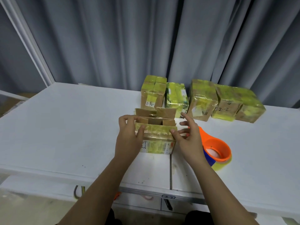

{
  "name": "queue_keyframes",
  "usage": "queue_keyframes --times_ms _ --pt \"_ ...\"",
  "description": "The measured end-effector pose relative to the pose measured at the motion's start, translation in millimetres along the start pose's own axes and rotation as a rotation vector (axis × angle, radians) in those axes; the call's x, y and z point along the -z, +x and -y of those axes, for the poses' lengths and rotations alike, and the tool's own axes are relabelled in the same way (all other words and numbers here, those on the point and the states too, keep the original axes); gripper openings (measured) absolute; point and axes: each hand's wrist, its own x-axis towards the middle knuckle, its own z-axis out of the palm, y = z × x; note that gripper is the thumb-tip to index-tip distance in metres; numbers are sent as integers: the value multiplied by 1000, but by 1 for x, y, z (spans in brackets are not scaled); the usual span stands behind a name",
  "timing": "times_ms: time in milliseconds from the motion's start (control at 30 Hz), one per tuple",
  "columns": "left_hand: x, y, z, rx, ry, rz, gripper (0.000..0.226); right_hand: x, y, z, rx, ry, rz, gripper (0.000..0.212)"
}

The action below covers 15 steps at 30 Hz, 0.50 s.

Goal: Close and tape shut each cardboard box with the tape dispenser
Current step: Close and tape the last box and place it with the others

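An open cardboard box [156,140], its sides covered in old yellow tape, stands in the middle of the white table [65,127]. Its top flaps stand up. My left hand [129,135] grips the box's left side, thumb on the near flap and fingers curled over the left edge. My right hand [188,137] is at the box's right side, its thumb on the near flap's right corner and its fingers spread and lifted. The orange tape dispenser [215,148] with a yellow tape roll lies on the table just right of my right hand.
Several taped-up cardboard boxes [203,101] stand in a row at the back of the table, in front of a grey curtain. A seam [170,172] runs through the table's near edge below the open box.
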Motion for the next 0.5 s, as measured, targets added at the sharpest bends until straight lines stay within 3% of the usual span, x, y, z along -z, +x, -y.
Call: queue_keyframes --times_ms 167,233,333,500 --pt "-13 -1 -4 -108 203 -78 14 -2 6 5 62 -82 56 63" --pt "-14 0 -2 -122 302 -115 23 -3 6 6 50 -84 127 69" --pt "-13 2 -1 -89 224 -51 42 -3 9 9 2 -4 216 78" --pt "-8 6 7 -198 306 31 54 -3 14 4 13 24 222 67"
